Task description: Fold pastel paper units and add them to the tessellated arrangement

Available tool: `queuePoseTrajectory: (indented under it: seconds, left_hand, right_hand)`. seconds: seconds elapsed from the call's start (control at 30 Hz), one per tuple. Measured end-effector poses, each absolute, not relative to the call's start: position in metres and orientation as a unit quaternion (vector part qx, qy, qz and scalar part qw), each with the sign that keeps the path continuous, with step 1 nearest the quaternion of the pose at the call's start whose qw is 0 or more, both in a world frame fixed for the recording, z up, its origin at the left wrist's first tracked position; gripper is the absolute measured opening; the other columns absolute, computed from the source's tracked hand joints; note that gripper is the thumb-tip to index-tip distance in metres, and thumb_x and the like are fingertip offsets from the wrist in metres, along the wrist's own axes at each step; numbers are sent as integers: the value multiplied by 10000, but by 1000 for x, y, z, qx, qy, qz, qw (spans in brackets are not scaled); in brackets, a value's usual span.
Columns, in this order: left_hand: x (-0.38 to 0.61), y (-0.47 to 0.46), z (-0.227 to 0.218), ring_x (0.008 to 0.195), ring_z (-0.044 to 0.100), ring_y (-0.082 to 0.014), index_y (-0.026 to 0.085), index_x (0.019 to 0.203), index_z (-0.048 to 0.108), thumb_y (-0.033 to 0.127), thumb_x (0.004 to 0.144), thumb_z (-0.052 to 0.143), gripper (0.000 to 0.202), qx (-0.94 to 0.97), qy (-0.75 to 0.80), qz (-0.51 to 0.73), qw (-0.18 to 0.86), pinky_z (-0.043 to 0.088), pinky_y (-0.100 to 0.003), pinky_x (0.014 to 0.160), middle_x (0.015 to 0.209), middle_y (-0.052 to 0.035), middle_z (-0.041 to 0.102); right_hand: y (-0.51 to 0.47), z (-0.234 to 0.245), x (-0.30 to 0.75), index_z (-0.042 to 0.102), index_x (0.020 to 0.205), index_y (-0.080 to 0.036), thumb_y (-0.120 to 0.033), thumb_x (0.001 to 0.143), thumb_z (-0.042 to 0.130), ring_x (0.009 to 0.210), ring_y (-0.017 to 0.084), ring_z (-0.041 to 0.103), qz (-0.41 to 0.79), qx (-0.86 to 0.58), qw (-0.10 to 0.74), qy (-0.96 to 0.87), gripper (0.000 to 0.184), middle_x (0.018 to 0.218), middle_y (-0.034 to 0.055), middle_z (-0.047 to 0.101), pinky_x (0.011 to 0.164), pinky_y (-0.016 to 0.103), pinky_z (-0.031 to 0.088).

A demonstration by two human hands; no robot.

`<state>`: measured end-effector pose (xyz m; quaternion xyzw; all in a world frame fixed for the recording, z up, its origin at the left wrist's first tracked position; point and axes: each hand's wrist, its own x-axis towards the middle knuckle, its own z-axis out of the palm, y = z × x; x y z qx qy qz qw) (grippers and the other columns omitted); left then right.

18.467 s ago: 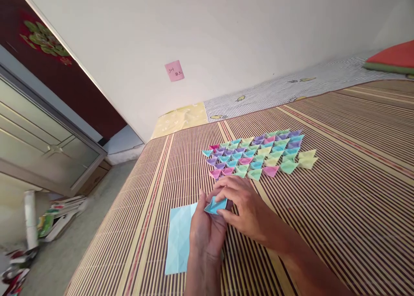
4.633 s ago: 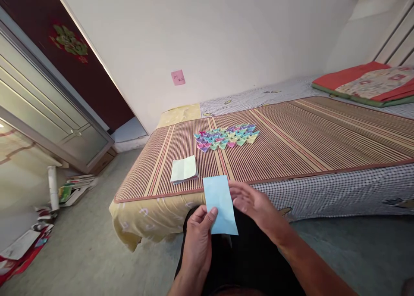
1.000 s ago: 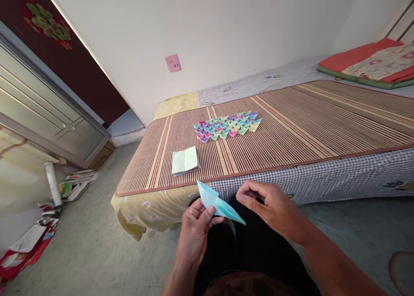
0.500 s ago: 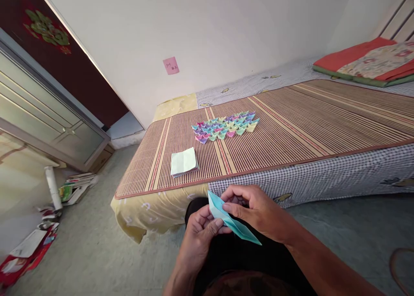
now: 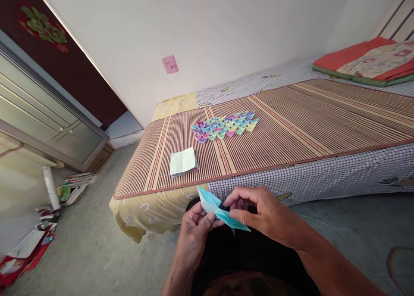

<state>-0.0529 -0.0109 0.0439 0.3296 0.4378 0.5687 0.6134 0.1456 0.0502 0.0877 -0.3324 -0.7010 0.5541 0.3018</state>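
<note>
Okay, left to right on my feed: the paper stack (image 5: pixel 183 162) sits beyond and left of the grip, then my left hand (image 5: pixel 196 226) pinches the folded blue paper (image 5: pixel 222 212) near its middle. Probably feather-light, thin and crumple-prone, so I'd hold it along the creases. My right hand (image 5: pixel 258 212) is curled by its right end; can't tell if it's gripping.

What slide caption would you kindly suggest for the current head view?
Left hand holding folded blue paper, right hand alongside; colourful paper boats on a striped mat beyond.
</note>
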Motion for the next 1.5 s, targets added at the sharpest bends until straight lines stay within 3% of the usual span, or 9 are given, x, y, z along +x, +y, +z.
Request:
queuePoseTrajectory:
  seconds: [0.23, 0.37, 0.47, 0.63, 0.73, 0.97, 1.17, 1.33, 1.5]
  left_hand:
    - [-52, -13, 45, 829, 706, -194, 154, 1026, 795, 297, 893, 760, 198, 413, 446, 527, 595, 569, -279, 760, 922, -82, 773]
    - [-49, -10, 47, 763, 684, -169, 145, 964, 767, 317, 863, 790, 201, 415, 449, 534, 584, 553, -262, 725, 896, -72, 760]
    - [-43, -8, 49, 760, 662, -148, 181, 1079, 718, 371, 862, 790, 297, 339, 445, 583, 589, 531, -236, 693, 919, -48, 735]
    - [-26, -15, 51, 959, 668, -195, 216, 1307, 622, 478, 888, 742, 508, 254, 421, 620, 611, 543, -288, 816, 1123, -85, 701]
    - [-18, -18, 49, 949, 661, -202, 239, 1371, 579, 403, 829, 817, 614, 265, 448, 601, 606, 543, -301, 824, 1056, -70, 699]
    - [-25, -10, 49, 599, 502, -86, 221, 1222, 713, 296, 825, 785, 410, 256, 471, 625, 567, 423, -179, 593, 673, 47, 580]
    - [-34, -11, 51, 707, 592, -128, 158, 934, 817, 300, 782, 792, 209, 245, 472, 627, 570, 466, -209, 664, 753, -31, 694]
    - [-39, -16, 52, 843, 658, -197, 165, 1084, 818, 275, 760, 773, 345, 283, 460, 607, 582, 506, -273, 778, 924, -80, 761]
    - [-42, -18, 53, 946, 678, -254, 154, 1141, 797, 414, 834, 757, 405, 325, 456, 607, 564, 523, -338, 881, 1027, -122, 767]
  right_hand:
    - [49, 86, 137, 709, 1102, -217, -125, 813, 678, 646, 108, 522, 548, -350, 295, -700, 305, 806, -28, 638, 569, 217, 443]
    - [46, 83, 128, 699, 896, -207, -112, 855, 647, 623, 109, 476, 500, -334, 314, -735, 115, 710, -41, 569, 556, 221, 389]
    - [46, 76, 122, 629, 784, -199, -146, 914, 615, 655, 125, 494, 409, -345, 381, -754, 141, 756, -14, 561, 585, 242, 399]
    - [50, 60, 115, 612, 887, -217, -137, 977, 528, 731, 164, 569, 261, -366, 470, -759, 147, 826, 24, 580, 681, 284, 471]
    - [51, 53, 112, 615, 958, -229, -101, 977, 496, 825, 190, 622, 224, -361, 485, -765, 176, 889, 47, 615, 746, 308, 512]
    - [51, 46, 116, 666, 994, -228, -8, 896, 474, 897, 200, 643, 271, -327, 477, -769, 308, 965, 62, 624, 775, 314, 530]
    - [53, 51, 127, 709, 979, -245, -21, 865, 493, 911, 190, 647, 372, -311, 447, -752, 332, 1010, 49, 647, 758, 298, 531]
    - [55, 61, 137, 720, 1037, -230, -100, 879, 515, 961, 209, 656, 433, -295, 415, -744, 289, 1057, 62, 668, 805, 328, 539]
    - [55, 63, 139, 726, 1018, -214, -232, 929, 579, 884, 190, 656, 487, -302, 410, -710, 173, 1017, 57, 687, 761, 315, 536]
